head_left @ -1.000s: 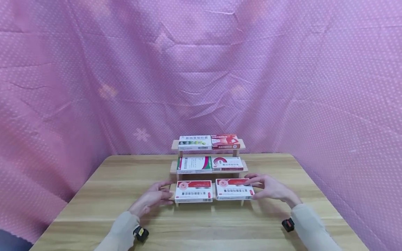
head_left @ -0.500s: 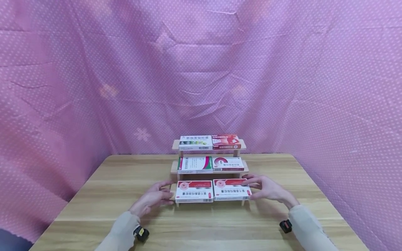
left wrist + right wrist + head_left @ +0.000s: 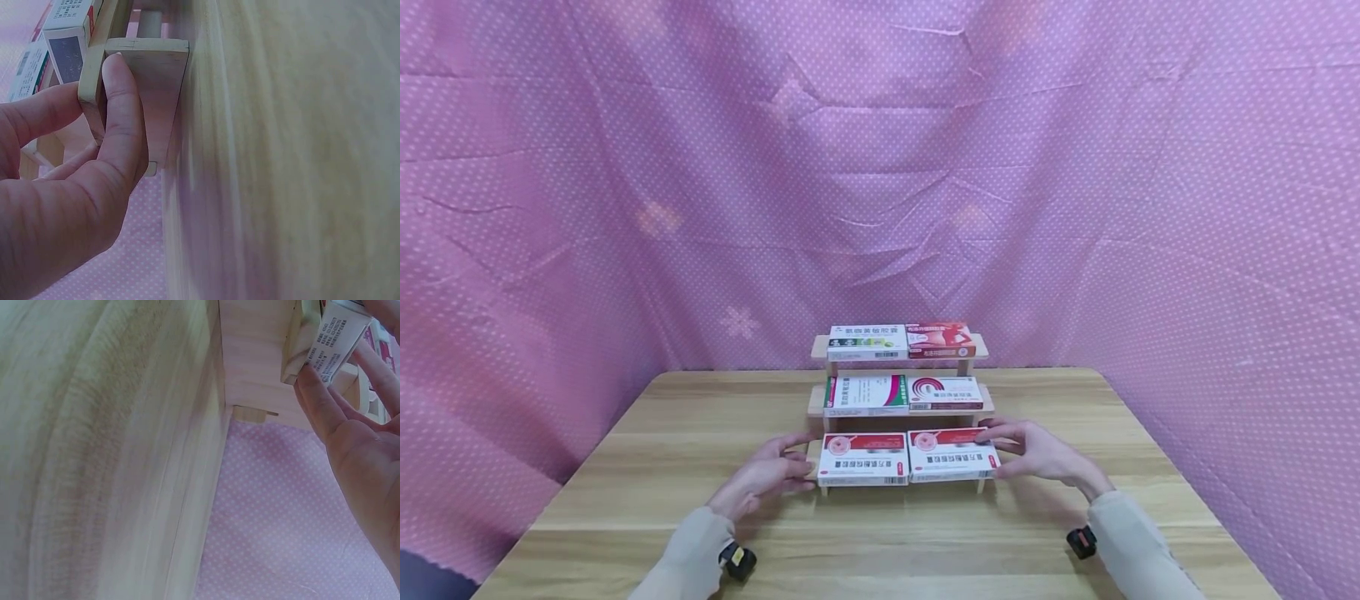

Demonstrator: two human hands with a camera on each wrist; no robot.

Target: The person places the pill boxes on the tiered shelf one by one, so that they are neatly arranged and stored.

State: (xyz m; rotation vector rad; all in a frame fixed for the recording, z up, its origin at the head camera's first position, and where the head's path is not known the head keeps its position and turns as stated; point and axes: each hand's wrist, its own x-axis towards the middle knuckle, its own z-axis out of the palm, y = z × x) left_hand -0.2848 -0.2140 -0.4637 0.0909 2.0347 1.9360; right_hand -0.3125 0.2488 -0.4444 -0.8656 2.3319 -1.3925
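A three-step wooden display stand (image 3: 814, 450) stands on the table, with two medicine boxes lying side by side on each step. My left hand (image 3: 769, 475) pinches the left end of the lowest shelf board (image 3: 94, 78); in the left wrist view the fingers lie on both faces of the board. On that shelf, a red-and-white medicine box (image 3: 862, 458) lies at the left. Beside it is a matching medicine box (image 3: 951, 457), which my right hand (image 3: 1051, 457) holds by its right end. The right wrist view shows the box's printed end (image 3: 337, 340) between thumb and fingers.
The middle step bears a green-edged white box (image 3: 865, 393) and a white box with red arcs (image 3: 945, 392). On the top step lie a white-and-green box (image 3: 867, 340) and a red box (image 3: 938, 337). A pink dotted curtain (image 3: 880, 167) hangs behind the wooden table (image 3: 895, 550).
The right hand has slid the right-hand box to the left, closing the gap to its neighbour on the lowest shelf. The left hand has stayed at the shelf end.
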